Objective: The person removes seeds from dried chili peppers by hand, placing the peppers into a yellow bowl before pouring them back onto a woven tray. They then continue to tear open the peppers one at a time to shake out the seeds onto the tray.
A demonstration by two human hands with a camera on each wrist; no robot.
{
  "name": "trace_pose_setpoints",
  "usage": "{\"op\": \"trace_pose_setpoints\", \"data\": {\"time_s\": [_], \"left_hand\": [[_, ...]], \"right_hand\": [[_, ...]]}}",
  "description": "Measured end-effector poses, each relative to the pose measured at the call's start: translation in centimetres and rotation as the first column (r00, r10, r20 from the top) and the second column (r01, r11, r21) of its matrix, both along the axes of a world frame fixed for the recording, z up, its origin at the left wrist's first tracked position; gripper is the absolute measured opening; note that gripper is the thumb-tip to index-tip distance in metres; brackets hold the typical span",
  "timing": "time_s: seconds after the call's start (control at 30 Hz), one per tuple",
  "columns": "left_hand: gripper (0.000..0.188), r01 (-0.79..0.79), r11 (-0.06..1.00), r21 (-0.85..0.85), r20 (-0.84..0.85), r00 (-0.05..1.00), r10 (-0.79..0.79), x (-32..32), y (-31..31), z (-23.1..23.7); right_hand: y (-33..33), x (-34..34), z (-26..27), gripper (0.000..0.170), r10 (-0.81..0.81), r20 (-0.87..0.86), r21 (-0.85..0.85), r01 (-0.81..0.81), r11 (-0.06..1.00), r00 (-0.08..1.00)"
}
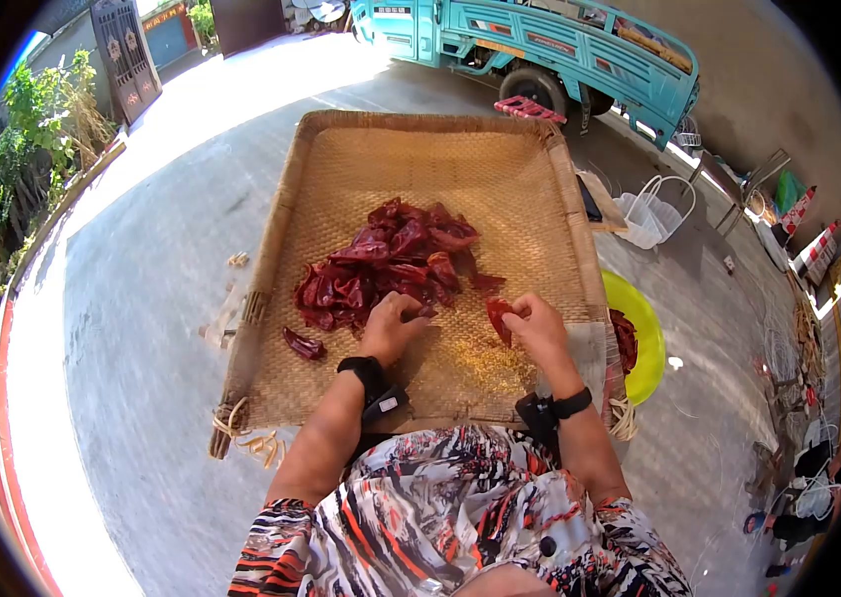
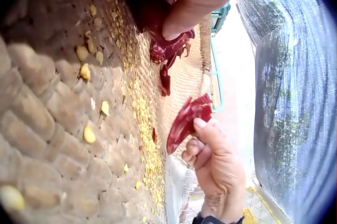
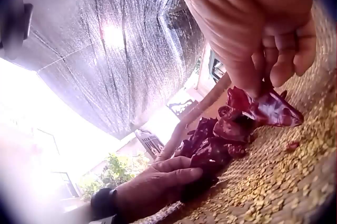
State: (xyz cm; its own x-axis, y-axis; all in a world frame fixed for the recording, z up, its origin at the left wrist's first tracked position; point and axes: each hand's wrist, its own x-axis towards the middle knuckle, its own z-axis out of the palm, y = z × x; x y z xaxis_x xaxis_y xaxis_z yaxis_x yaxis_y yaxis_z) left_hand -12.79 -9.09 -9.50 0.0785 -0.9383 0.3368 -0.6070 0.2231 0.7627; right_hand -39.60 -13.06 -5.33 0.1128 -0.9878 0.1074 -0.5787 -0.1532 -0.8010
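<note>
A heap of dried red chili peppers (image 1: 396, 254) lies on a woven tray (image 1: 420, 159). At the heap's near edge, my left hand (image 1: 391, 323) holds a dark red dried chili pepper (image 2: 163, 42) between thumb and fingers. To its right, my right hand (image 1: 537, 326) pinches a split piece of dried chili (image 2: 189, 121) above the weave, its glossy inner side showing in the right wrist view. Yellow chili seeds (image 1: 490, 366) are scattered below the right hand. One single chili (image 1: 303, 344) lies apart, left of my left hand.
A yellow-green basin (image 1: 651, 343) with more red chilies stands right of the tray. Beyond it sits a white basket (image 1: 654, 214). A turquoise cargo tricycle (image 1: 540, 55) is parked at the back, with a pink stool (image 1: 530, 107) by its wheel.
</note>
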Motion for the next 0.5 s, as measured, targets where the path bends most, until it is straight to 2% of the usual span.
{"op": "trace_pose_setpoints", "data": {"time_s": [0.03, 0.13, 0.2, 0.3, 0.33, 0.4, 0.43, 0.5], "left_hand": [[0.024, -0.017, 0.998, -0.059, 0.006, 1.0, 0.017, 0.0, 0.0, -0.2], [0.02, -0.025, 0.999, 0.029, -0.357, 0.934, 0.034, -0.7, 0.8, 2.3], [0.022, 0.021, 0.998, 0.064, -0.523, 0.852, 0.016, -0.9, 0.6, 2.0], [0.027, 0.09, 0.991, 0.095, -0.659, 0.752, -0.005, -1.5, 0.5, 2.2], [0.029, 0.113, 0.988, 0.102, -0.687, 0.726, -0.012, -1.9, 0.5, 2.3], [0.026, 0.201, 0.978, 0.048, -0.669, 0.734, -0.118, -2.6, 0.3, 1.6], [0.024, 0.245, 0.969, 0.026, -0.656, 0.736, -0.168, -3.0, 0.3, 1.4], [0.025, 0.313, 0.949, 0.042, -0.618, 0.754, -0.221, -4.1, 0.6, 1.9]], "right_hand": [[0.4, -1.2, 1.5, 0.024, -0.08, -0.049, -0.056, 0.077, 0.995, 0.996], [0.3, -6.4, 3.9, 0.022, -0.327, -0.147, -0.274, 0.279, 0.92, 0.934], [0.8, -8.5, 5.8, 0.025, -0.552, -0.212, -0.476, 0.409, 0.779, 0.806], [0.5, -9.6, 5.6, 0.027, -0.626, -0.052, -0.52, 0.514, 0.682, 0.778], [1.2, -8.9, 5.7, 0.03, -0.512, -0.057, -0.478, 0.427, 0.768, 0.857], [0.3, -7.3, 2.9, 0.036, -0.149, 0.005, -0.298, 0.143, 0.944, 0.989], [1.3, -4.9, 3.2, 0.038, -0.03, 0.0, -0.167, 0.029, 0.985, 1.0], [2.6, -0.5, 2.4, 0.039, 0.204, 0.034, 0.035, -0.205, 0.978, 0.978]]}}
